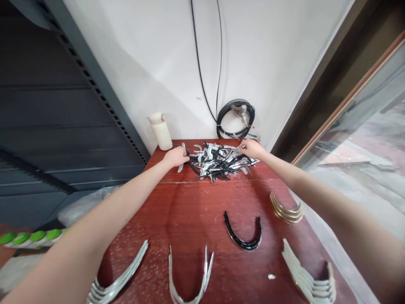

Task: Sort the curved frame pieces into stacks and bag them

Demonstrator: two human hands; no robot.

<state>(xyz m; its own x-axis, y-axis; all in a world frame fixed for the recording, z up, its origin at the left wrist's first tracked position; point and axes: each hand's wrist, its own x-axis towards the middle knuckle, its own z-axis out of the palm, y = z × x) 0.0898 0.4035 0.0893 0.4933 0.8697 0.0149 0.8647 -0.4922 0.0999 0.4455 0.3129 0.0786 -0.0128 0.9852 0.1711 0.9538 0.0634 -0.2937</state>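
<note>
A loose pile of thin curved strips (218, 162), black, silver and white, lies at the far end of the red-brown table (190, 202). At the pile's left edge, my left hand (176, 157) is closed, with a small dark strip end showing at its fingertips. My right hand (252, 148) reaches to the pile's right edge with thumb and fingers pinched together; what is between them is too small to make out. Nearer me lie sorted U-shaped bundles: black strips (243, 245), gold strips (286, 215), silver strips (172, 287), and pale strips at left (122, 283) and right (305, 278).
A cream bottle (161, 133) stands at the table's back left corner. Coiled black cable (221, 120) rests against the white wall (152, 55). Dark metal shelving (63, 109) rises on the left, a glass pane (363, 126) on the right. Green-lidded containers (38, 236) sit low left.
</note>
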